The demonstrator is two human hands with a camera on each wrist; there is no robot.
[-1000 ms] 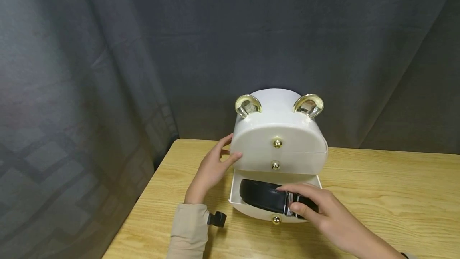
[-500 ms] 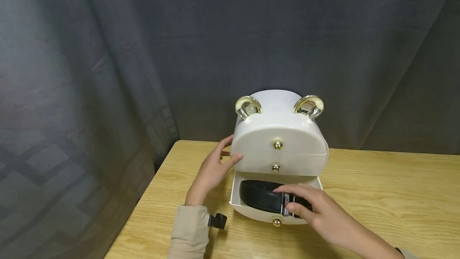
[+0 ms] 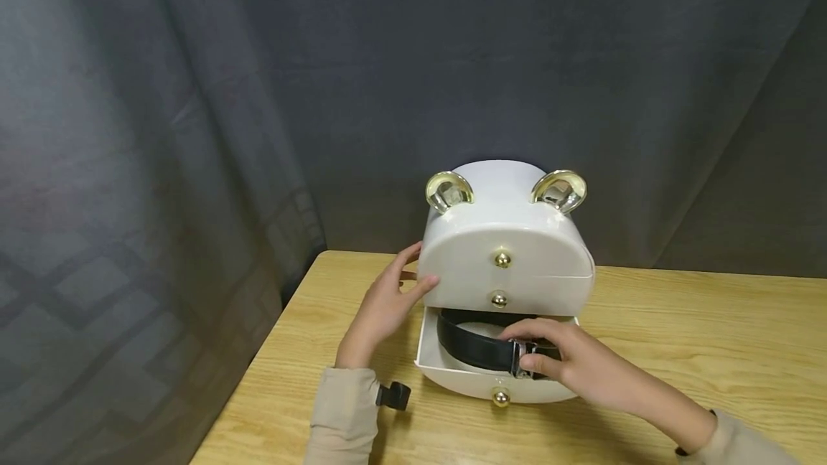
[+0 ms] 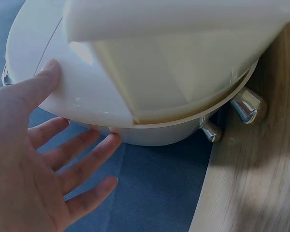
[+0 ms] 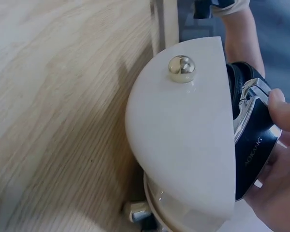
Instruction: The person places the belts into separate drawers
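Observation:
A white box [image 3: 461, 253] with gold ears and round gold knobs stands on the table, its bottom drawer [image 3: 428, 350] pulled out. In the head view a coiled black belt [image 3: 474, 348] with a silver buckle lies partly within that drawer, its far side under the box's front. My right hand [image 3: 575, 361] pinches the belt near the buckle, thumb in front and fingers inside the coil. The right wrist view shows the belt [image 5: 253, 154] behind the drawer front. My left hand [image 3: 384, 307] rests on the box's left side, fingers spread and thumb on the front [image 4: 43, 159].
The wooden table [image 3: 698, 350] extends to the right of the box. A dark grey curtain [image 3: 388, 92] hangs behind the table and along its left edge. A black strap piece [image 3: 394, 396] sticks out from the left sleeve.
My right hand has pushed the belt back and down into the drawer, and its coil now looks wider. The left hand keeps its place on the box.

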